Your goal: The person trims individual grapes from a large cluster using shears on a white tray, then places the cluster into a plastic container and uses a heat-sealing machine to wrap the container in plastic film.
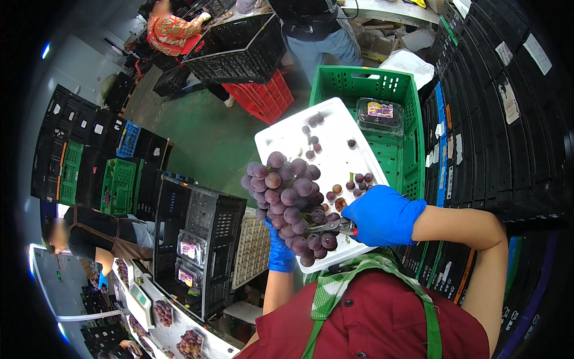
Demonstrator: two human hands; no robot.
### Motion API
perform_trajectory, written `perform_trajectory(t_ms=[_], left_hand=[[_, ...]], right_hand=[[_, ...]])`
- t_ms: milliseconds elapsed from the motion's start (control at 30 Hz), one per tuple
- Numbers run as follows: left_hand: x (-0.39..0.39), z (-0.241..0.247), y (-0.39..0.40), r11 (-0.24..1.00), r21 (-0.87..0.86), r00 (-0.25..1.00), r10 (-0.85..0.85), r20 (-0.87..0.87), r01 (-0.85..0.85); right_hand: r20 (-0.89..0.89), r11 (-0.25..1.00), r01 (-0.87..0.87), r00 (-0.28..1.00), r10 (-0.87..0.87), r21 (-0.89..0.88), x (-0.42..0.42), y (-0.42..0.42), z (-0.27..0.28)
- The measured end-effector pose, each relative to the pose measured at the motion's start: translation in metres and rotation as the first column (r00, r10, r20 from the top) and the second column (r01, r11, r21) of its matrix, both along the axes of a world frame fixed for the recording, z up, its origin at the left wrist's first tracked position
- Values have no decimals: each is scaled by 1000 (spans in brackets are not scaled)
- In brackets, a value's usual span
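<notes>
My left hand [280, 249], in a blue glove, holds up a large bunch of purple grapes [289, 197]; the grapes hide most of its fingers. Gloved in blue too, my right hand [379, 215] grips small pruning snips [332, 226], whose metal blades reach in among the lower grapes. Beneath the bunch lies a white foam tray [287, 132] with several loose grapes and bits of stem on it. One brownish, broken grape [341, 204] rests near my right fingers.
A green crate [419, 148] with a clear clamshell punnet [380, 116] stands beyond the tray. Black crates [489, 112] are stacked at right. At left, a black crate [215, 251] holds punnets, near a table [166, 334] with grapes and a scale [140, 301]. Other people stand nearby.
</notes>
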State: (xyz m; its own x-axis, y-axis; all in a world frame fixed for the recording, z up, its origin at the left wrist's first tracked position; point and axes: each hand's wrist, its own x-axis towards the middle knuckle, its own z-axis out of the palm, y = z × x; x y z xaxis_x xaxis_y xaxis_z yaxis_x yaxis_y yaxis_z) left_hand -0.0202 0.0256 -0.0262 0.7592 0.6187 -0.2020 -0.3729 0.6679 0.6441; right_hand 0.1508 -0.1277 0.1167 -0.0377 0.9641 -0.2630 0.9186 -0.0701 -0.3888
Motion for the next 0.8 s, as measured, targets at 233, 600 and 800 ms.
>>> perform_trajectory(t_ms=[233,600,800], left_hand=[[-1,-3,-6,1000,-8,1000,-16,-1,16],[12,9,-3,1000,-6,999,3,53,-3],[15,32,10,997,4,988,82,128,-83]], right_hand=[[92,983,-157,982,165,-94,6,17,5],[70,990,-132,988,135,-49,12,-1,18],[-311,907,412,877,-367,90,30,-28,-48]])
